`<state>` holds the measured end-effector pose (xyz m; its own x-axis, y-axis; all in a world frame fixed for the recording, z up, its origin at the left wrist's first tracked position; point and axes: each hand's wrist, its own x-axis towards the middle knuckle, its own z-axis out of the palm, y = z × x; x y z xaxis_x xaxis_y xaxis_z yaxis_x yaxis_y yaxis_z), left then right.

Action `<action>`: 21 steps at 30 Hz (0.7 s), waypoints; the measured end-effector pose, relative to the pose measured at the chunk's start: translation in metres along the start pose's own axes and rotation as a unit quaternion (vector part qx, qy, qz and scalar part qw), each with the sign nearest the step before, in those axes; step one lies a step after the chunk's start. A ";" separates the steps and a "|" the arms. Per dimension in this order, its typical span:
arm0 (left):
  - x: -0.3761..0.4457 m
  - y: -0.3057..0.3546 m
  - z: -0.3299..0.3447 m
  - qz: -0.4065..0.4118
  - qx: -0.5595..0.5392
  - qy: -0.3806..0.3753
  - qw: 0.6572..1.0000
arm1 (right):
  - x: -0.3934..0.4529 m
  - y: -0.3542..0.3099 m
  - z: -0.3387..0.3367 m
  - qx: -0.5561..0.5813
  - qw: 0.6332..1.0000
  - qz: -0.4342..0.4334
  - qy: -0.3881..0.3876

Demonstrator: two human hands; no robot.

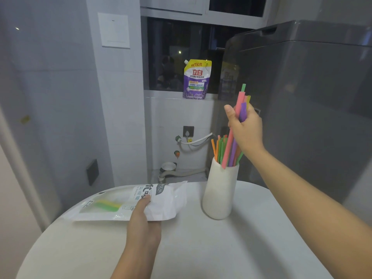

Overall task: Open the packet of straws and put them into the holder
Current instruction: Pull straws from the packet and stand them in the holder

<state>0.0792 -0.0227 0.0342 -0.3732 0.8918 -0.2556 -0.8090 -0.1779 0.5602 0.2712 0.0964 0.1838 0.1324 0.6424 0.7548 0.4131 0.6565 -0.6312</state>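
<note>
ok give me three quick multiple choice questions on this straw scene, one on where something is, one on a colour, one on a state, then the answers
1. Where is the holder?
A. on the windowsill
B. on the table, right of the packet
C. on the floor

2. What colour are the straws left inside the packet?
A. yellow and green
B. black
C. white

3. What is the right hand doing?
A. resting flat on the table
B. hanging idle
C. gripping a bundle of straws

Answers: 1 B, it stands on the white table; 2 A, yellow and green show through its clear window; 3 C, its fingers curl round the straws above the holder.
</note>
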 end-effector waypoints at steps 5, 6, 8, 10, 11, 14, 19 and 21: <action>0.002 0.000 -0.001 0.001 0.001 -0.005 1.000 | 0.010 -0.010 -0.001 0.035 0.999 -0.010 0.030; 0.002 0.000 -0.001 0.002 0.002 -0.006 1.000 | 0.011 -0.011 -0.001 0.035 0.999 -0.016 0.024; 0.002 -0.001 -0.001 0.001 0.005 -0.007 1.000 | 0.010 -0.011 0.001 0.029 0.999 -0.027 0.014; 0.002 -0.001 0.000 -0.001 0.005 -0.004 1.000 | 0.006 -0.007 0.001 0.027 0.999 -0.034 0.006; 0.002 -0.001 0.000 -0.002 0.005 -0.002 1.000 | 0.003 -0.004 0.002 0.025 0.999 -0.037 0.003; 0.002 0.000 0.000 -0.003 0.003 0.005 1.000 | -0.004 0.005 0.003 0.022 0.999 -0.038 0.004; 0.003 0.000 -0.002 -0.005 0.000 0.002 1.000 | -0.008 0.019 0.004 -0.008 1.000 -0.029 0.004; 0.003 -0.001 -0.001 -0.007 0.001 0.000 1.000 | -0.011 0.027 0.005 -0.026 1.000 -0.008 0.004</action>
<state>0.0782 -0.0200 0.0316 -0.3619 0.8942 -0.2636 -0.8136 -0.1649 0.5576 0.2763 0.1088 0.1579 0.1323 0.6291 0.7660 0.4622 0.6445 -0.6091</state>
